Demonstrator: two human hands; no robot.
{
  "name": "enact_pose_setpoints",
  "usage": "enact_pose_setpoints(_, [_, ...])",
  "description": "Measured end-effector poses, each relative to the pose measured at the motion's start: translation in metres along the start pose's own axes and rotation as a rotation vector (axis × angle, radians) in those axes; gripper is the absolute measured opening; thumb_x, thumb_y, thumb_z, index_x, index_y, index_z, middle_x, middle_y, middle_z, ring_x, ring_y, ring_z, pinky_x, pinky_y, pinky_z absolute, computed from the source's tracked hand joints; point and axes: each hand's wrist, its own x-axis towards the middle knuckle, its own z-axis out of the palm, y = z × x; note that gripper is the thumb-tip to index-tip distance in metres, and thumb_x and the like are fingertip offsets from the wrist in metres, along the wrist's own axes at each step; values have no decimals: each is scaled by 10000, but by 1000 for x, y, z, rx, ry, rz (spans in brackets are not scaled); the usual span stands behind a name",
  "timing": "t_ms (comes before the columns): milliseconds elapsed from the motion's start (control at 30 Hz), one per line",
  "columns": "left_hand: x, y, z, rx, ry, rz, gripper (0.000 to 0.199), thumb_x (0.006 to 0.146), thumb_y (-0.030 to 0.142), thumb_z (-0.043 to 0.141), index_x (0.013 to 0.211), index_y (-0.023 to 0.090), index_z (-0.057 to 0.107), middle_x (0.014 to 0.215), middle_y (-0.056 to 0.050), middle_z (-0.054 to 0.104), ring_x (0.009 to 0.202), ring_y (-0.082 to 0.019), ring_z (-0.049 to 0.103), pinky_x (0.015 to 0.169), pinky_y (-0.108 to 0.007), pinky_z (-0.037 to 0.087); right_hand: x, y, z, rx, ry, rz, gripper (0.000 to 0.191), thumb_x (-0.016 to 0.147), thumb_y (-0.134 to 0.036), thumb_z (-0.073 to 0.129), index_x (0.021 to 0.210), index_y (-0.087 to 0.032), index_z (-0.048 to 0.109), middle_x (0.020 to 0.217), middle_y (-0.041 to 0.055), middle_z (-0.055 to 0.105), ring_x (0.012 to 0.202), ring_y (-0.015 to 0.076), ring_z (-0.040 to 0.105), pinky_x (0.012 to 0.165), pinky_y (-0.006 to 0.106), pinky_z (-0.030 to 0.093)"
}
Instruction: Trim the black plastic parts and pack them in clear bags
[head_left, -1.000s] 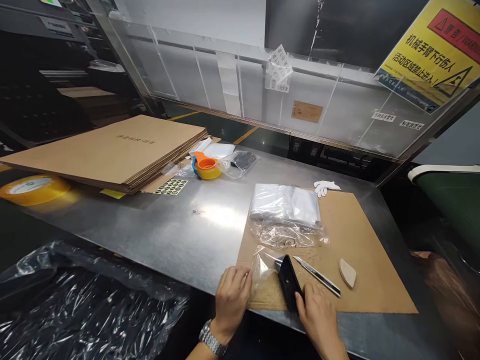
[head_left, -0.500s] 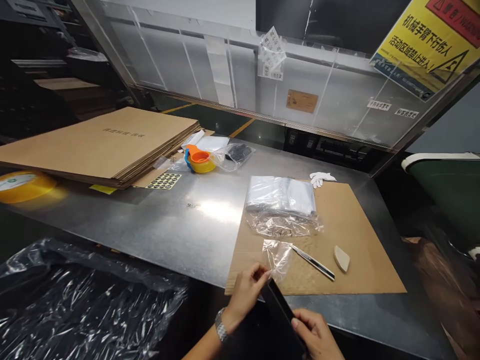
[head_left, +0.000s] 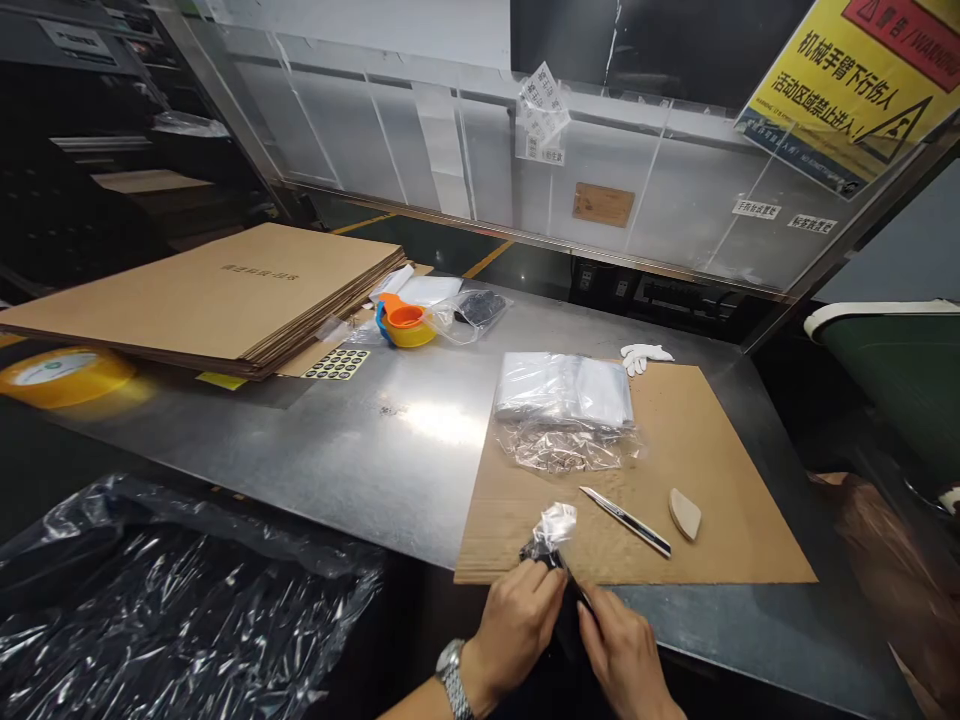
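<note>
At the lower centre of the frame a black flat item (head_left: 568,610), apparently a phone, sits in a clear crinkled bag (head_left: 553,527). Below it lies a plain brown cardboard sheet (head_left: 705,440). Upper right hangs a yellow sign (head_left: 847,80) with black characters and a red corner. Centre left sits an orange-and-yellow tape dispenser (head_left: 406,322).

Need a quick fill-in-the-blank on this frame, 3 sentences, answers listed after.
1. Both hands, left hand and right hand, grip a flat ____ item partly wrapped in a clear bag.
2. The utility knife lies on the ____ sheet.
3. The wristwatch is on the ____ wrist.

Answers: black; cardboard; left
</note>
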Motion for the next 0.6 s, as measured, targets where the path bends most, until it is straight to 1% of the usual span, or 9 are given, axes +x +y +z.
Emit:
enact_pose_setpoints(67, [1, 0, -7, 40, 25, 17, 228, 876, 180, 391, 774, 196, 595, 640, -31, 595, 592, -161, 571, 539, -253, 418, 9, -3, -4, 113, -51, 119, 318, 891, -303, 348, 1035, -148, 585, 611, 24, 622, 545, 177, 601, 506, 247, 433])
enact_pose_setpoints(133, [1, 0, -14, 77, 59, 11, 232, 885, 163, 363, 815, 180, 584, 641, -40, 594, 586, -162, 571, 536, -258, 417, 18, -9, -7, 162, -64, 205, 331, 882, -301, 352, 1080, -123, 547, 476, -31, 530, 439, 157, 533, 433, 229, 380])
enact_pose_setpoints(200, [1, 3, -21, 95, 53, 49, 227, 882, 155, 369, 794, 182, 576, 622, -33, 589, 564, -157, 562, 521, -255, 410, 26, -17, -10, 121, -56, 199, 406, 862, -285, 363, 1197, -81, 467, 466, -43, 506, 426, 160, 512, 434, 237, 367])
enact_pose_setpoints(267, [2, 8, -28, 98, 11, 156, 228, 870, 139, 385, 742, 185, 568, 604, -25, 584, 542, -150, 551, 504, -250, 405, 34, -26, -14, 71, -70, 159, 487, 839, -258, 377, 1287, -67, 375, 511, -34, 532, 453, 164, 521, 472, 249, 379])
enact_pose_setpoints(333, [4, 10, -36, 91, 2, 207, 218, 863, 125, 391, 752, 180, 571, 608, -24, 591, 540, -147, 556, 503, -248, 417, 42, -35, -19, 84, -111, 114, 482, 825, -223, 374, 1290, -96, 369, 514, -46, 526, 460, 155, 520, 475, 235, 378])
enact_pose_setpoints(400, [7, 9, -44, 71, 38, 131, 192, 863, 126, 396, 872, 172, 582, 671, -36, 626, 588, -153, 590, 539, -248, 451, 49, -42, -23, 130, -146, 102, 405, 817, -187, 362, 1213, -141, 434, 465, -73, 482, 433, 136, 504, 436, 201, 352])
enact_pose_setpoints(467, [8, 6, -50, 33, 49, 53, 206, 857, 135, 408, 954, 185, 582, 725, -41, 651, 634, -156, 616, 575, -243, 474, 54, -49, -25, 113, -153, 102, 328, 818, -169, 347, 1110, -172, 498, 443, -75, 471, 414, 128, 493, 412, 187, 318])
enact_pose_setpoints(533, [7, 6, -54, -21, 16, 78, 211, 844, 140, 426, 918, 209, 610, 689, -30, 649, 609, -150, 616, 560, -229, 473, 58, -56, -27, 24, -140, 76, 269, 829, -183, 343, 984, -184, 562, 483, -32, 527, 442, 139, 512, 431, 204, 300])
enact_pose_setpoints(600, [6, 7, -57, -68, 82, 63, 189, 823, 160, 462, 817, 229, 638, 617, -12, 631, 551, -141, 600, 526, -216, 459, 63, -64, -33, -54, -144, 26, 253, 845, -220, 350, 821, -197, 601, 525, 13, 568, 467, 152, 520, 454, 228, 278])
